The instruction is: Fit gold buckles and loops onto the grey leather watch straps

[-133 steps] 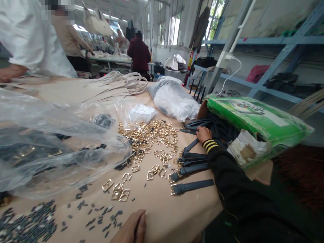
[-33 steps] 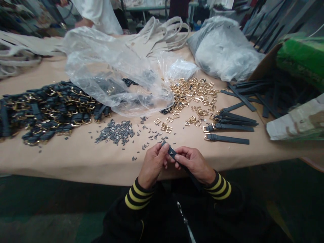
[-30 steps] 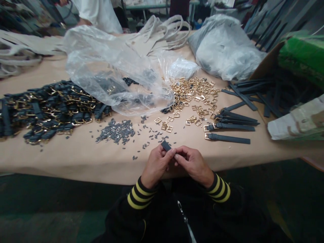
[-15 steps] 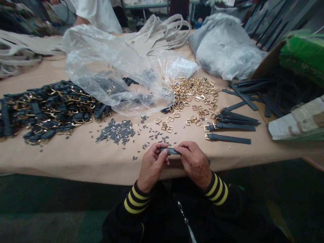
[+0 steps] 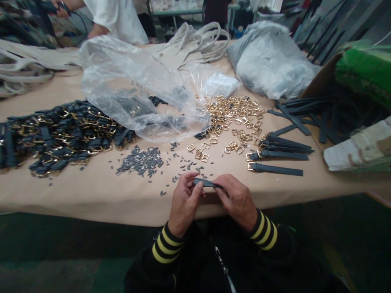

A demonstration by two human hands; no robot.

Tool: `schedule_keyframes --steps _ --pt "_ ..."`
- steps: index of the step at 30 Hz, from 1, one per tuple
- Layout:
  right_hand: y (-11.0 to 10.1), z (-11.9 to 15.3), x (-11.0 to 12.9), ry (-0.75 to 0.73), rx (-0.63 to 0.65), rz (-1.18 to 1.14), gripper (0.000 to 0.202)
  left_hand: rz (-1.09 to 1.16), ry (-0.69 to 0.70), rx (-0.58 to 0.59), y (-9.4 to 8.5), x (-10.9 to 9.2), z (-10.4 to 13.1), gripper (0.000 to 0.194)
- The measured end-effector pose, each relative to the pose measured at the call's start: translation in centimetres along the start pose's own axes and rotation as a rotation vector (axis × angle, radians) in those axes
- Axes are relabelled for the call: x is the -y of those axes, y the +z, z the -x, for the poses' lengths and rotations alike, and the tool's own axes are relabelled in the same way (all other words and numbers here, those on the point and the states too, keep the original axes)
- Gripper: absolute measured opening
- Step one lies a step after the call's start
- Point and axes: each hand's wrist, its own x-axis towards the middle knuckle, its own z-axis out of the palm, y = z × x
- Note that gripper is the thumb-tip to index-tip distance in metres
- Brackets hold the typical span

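A dark blue-grey leather strap (image 5: pixel 207 183) is stretched between both hands above the table's front edge. My left hand (image 5: pixel 185 201) pinches its left end between thumb and fingers. At the other end, my right hand (image 5: pixel 236 198) grips the strap, with much of it hidden by the fingers. Just beyond my hands lie small dark loops (image 5: pixel 143 160), some heaped and some scattered. Loose gold buckles (image 5: pixel 205 158) spread up from there into a pile. Right of my right hand, several straps with buckles fitted (image 5: pixel 276 169) lie roughly side by side.
A large heap of buckled straps (image 5: pixel 61 134) covers the left of the table. Clear plastic bags (image 5: pixel 143 81) and a stuffed bag (image 5: pixel 271 61) stand behind. Plain straps (image 5: pixel 324 118) spill from a carton at right. Pale fabric handles (image 5: pixel 195 44) lie at the back, near a person in white (image 5: pixel 117 20).
The strap has tilted, its right end lower and turned more edge-on. My right hand has shifted slightly right and down. The whole view has moved a little.
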Motion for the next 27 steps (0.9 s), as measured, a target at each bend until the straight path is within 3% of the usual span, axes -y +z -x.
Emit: schedule_keyframes --steps 2,4,7,13,16,18,20,22,24,25,27 --pt "-0.1 -0.2 0.1 0.028 0.008 -0.037 0.018 -0.064 0.095 -0.063 0.4 0.3 0.2 0.032" --pt "-0.3 -0.3 0.3 0.086 0.018 -0.112 0.017 -0.213 0.276 -0.148 0.9 0.7 0.3 0.034" --pt "-0.6 -0.5 0.5 0.165 0.072 -0.231 0.018 -0.509 0.543 -0.140 1.1 1.2 0.3 0.021" --pt "-0.4 -0.4 0.3 0.140 0.148 -0.147 0.023 -0.750 0.662 -0.057 1.1 1.7 0.0 0.014" --pt "0.0 -0.3 0.1 0.123 0.171 -0.089 0.025 -0.752 0.642 -0.029 1.2 1.6 0.0 0.014" --pt "-0.1 -0.4 0.1 0.145 0.188 -0.115 0.023 -0.689 0.529 0.019 1.1 1.0 0.1 0.013" --pt "-0.6 -0.8 0.0 0.232 0.221 -0.238 0.020 -0.551 0.340 0.161 0.4 0.1 0.1 0.011" --pt "-1.3 -1.3 -0.5 0.383 0.241 -0.459 0.017 -0.414 0.178 0.406 -0.6 -0.9 -0.2 0.009" --pt "-1.9 -1.7 -1.2 0.527 0.218 -0.676 0.015 -0.443 0.182 0.516 -1.9 -1.5 -1.1 0.009" --pt "-2.2 -2.0 -1.6 0.573 0.202 -0.750 0.015 -0.542 0.253 0.420 -2.4 -1.6 -1.9 0.012" --pt "-2.3 -2.3 -2.2 0.610 0.181 -0.826 0.013 -0.761 0.427 0.084 -3.2 -1.6 -4.1 0.018"
